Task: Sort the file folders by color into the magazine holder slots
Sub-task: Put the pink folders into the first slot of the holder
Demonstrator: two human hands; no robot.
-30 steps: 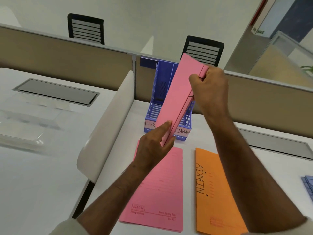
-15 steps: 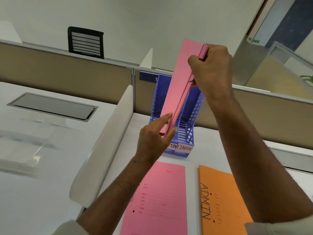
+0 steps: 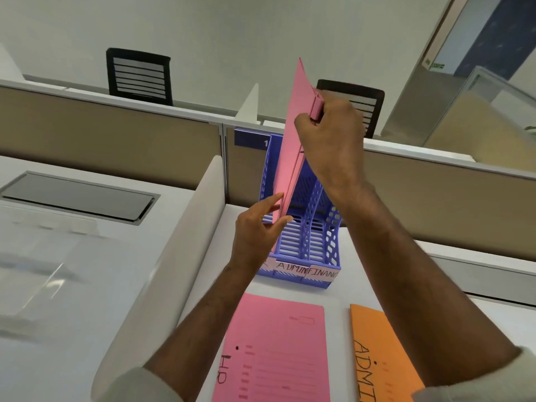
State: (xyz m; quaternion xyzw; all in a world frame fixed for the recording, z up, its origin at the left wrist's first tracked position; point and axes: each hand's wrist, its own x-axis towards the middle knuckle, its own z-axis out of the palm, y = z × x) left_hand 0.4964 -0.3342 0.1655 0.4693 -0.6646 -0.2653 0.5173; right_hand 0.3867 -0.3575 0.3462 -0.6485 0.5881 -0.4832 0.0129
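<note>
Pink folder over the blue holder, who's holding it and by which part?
Both hands hold the pink folder: the right hand grips its upper edge, and the left hand pinches its lower corner above the magazine holder.

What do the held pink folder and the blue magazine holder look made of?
Held pink folder: thin matte card, likely paperboard; it stands stiff and flat between the left hand and right hand. Blue magazine holder: moulded plastic by the look, slightly glossy, with slotted and perforated walls.
</note>
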